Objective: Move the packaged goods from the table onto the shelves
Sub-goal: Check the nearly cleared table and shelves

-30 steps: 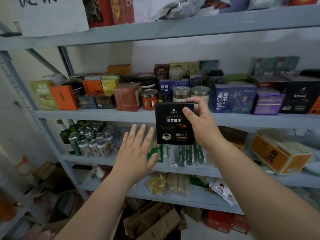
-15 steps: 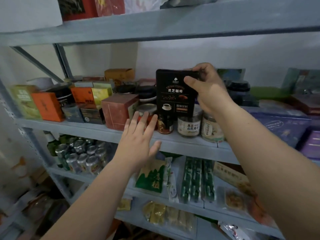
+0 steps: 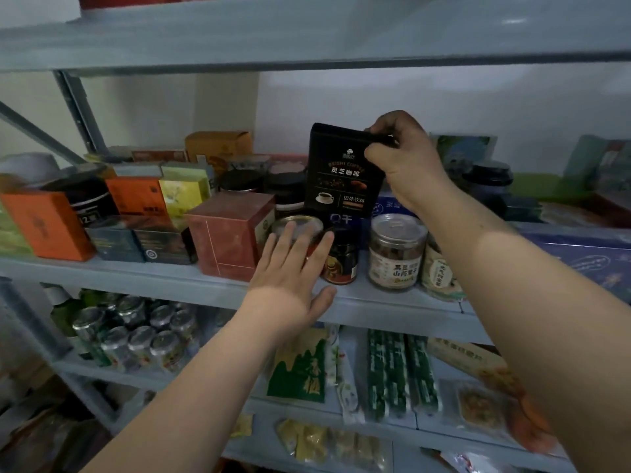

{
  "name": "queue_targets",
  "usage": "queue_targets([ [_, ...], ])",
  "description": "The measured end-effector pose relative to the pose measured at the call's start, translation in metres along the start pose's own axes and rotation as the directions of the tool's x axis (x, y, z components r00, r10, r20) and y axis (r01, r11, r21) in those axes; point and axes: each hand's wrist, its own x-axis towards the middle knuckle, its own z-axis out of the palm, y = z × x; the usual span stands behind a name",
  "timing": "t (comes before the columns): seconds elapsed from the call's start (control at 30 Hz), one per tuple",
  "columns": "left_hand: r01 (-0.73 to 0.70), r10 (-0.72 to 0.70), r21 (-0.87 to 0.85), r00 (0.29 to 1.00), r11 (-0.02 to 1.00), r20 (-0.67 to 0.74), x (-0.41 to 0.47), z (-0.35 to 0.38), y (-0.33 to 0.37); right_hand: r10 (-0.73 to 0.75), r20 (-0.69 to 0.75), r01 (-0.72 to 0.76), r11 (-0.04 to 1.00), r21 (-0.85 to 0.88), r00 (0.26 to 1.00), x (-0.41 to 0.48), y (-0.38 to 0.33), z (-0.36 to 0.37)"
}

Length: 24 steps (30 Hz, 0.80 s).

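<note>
A black coffee box (image 3: 339,172) with a cup picture stands upright above the middle shelf (image 3: 136,278), over the row of jars. My right hand (image 3: 401,158) grips its top right corner from the right. My left hand (image 3: 293,271) is spread flat with straight fingers in front of a red jar with a clear lid (image 3: 296,224), at the shelf's front edge, and holds nothing. Whether its fingertips touch the jar is unclear.
The middle shelf is crowded: an orange box (image 3: 47,225), a red-brown box (image 3: 228,233), a small dark jar (image 3: 341,261), clear snack jars (image 3: 396,250), blue boxes (image 3: 587,254) at right. Cans (image 3: 136,332) and green packets (image 3: 399,370) fill the shelf below. Another shelf (image 3: 307,35) runs overhead.
My right hand has carried the black box up and deeper into the middle shelf, above the jars. My left hand has moved forward to the shelf edge. The view has closed in on the shelf.
</note>
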Motion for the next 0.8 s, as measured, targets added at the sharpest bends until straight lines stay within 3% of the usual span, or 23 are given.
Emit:
queue_targets([
  [0.2, -0.045, 0.045, -0.001, 0.999, 0.999, 0.019, 0.007, 0.007, -0.019, 0.018, 0.062, 0.011, 0.901, -0.434, 0.998, -0.002, 0.014, -0.002],
  [0.3, -0.084, 0.084, -0.019, 0.996, 0.996, 0.007, 0.006, 0.009, -0.024, 0.023, 0.170, 0.100, 0.731, -0.675, 0.985, -0.006, 0.017, -0.007],
  [0.4, -0.116, 0.117, -0.057, 0.993, 0.992, 0.014, 0.006, 0.011, -0.027, 0.125, 0.264, 0.163, 0.520, -0.838, 0.956, -0.009, 0.022, -0.007],
  [0.67, -0.183, 0.183, -0.108, 0.983, 0.977, -0.007, 0.003, 0.010, -0.036, 0.207, 0.170, 0.110, 0.273, -0.956, 0.963, -0.009, 0.023, -0.009],
  [0.8, -0.191, 0.192, -0.128, 0.981, 0.973, -0.001, 0.005, 0.008, -0.039, 0.154, 0.162, 0.123, 0.237, -0.964, 0.975, -0.020, 0.031, -0.001],
])
